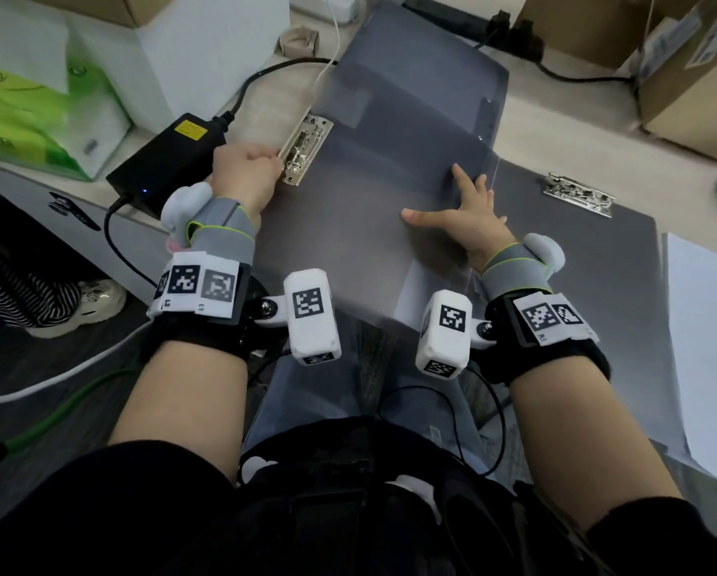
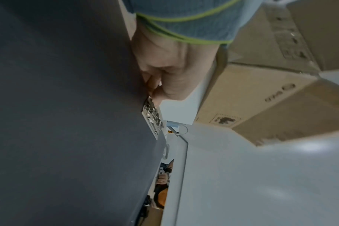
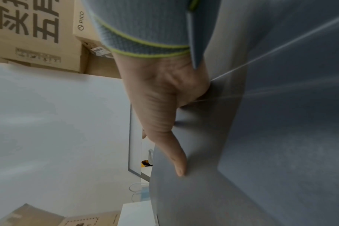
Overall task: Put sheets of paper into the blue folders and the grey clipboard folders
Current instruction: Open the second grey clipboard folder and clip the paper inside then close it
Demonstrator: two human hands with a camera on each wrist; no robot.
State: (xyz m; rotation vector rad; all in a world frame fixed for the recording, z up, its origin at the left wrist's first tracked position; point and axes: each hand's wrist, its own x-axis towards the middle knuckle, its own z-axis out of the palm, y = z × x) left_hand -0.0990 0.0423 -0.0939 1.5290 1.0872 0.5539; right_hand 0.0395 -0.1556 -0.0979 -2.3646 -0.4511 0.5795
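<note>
Field note, desk station. My left hand [image 1: 246, 170] is curled at the near end of the shiny metal spring clip [image 1: 305, 149] on the upper grey plastic clipboard folder [image 1: 369, 168]; the fingertips are on the clip, though I cannot tell whether they pinch it or only press. My right hand [image 1: 467, 220] lies spread and flat on the folder's right part, fingers straight, gripping nothing.

This folder sits mid-desk and overlaps a second grey clipboard folder [image 1: 598, 276] to its right, whose own metal clip [image 1: 579, 194] lies at the far edge. A white sheet of paper [image 1: 706, 347] waits at the near right, apart from both hands. A black power brick [image 1: 167, 160] sits just left of my left hand.

Handling judgement: the folder looks light, thin and smooth, so likely to skate on the one beneath; the flat palm serves to pin it. The clip is probably stiff-sprung; take it by the lever end. Paper is limp and best lifted by an edge.
</note>
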